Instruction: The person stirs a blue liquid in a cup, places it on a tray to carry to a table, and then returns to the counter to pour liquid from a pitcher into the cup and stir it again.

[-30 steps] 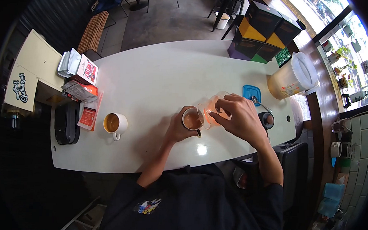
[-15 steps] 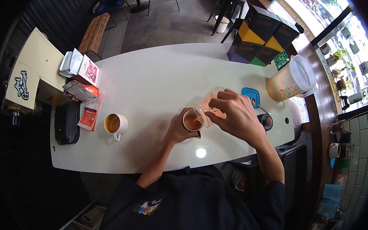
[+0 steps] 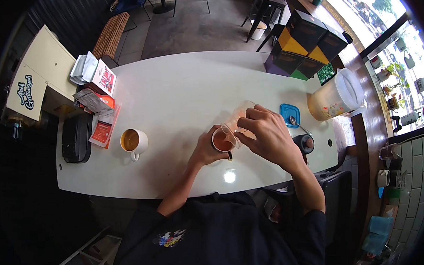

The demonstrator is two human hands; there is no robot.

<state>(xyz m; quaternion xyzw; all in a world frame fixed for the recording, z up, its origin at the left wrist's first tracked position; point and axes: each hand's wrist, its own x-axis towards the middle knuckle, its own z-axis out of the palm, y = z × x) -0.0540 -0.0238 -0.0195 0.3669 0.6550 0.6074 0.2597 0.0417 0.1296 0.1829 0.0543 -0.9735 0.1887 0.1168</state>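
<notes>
My left hand (image 3: 204,149) is wrapped around a mug (image 3: 222,141) that stands mid-table, its handle pointing toward me. Reddish-brown liquid shows inside it. Over the mug's rim, my right hand (image 3: 267,138) grips a clear, see-through jug (image 3: 235,119), tilted with its mouth down toward the mug. The fingers cover part of the jug, so its full shape is hidden. To the left stands a white mug (image 3: 142,142) with a yellow inside and liquid in it. Beside my right wrist sits a dark round container (image 3: 306,143).
A blue lid (image 3: 290,110) and a spoon (image 3: 299,124) lie right of my right hand. Behind them stands a large translucent pitcher (image 3: 336,96). Stacked dark boxes (image 3: 298,41) occupy the far right corner. Packets (image 3: 102,129) and a cream-coloured machine (image 3: 44,75) are at the left.
The clear jug is tipped a little further over the mug, and my right hand has shifted slightly left. My left hand stays around the mug.
</notes>
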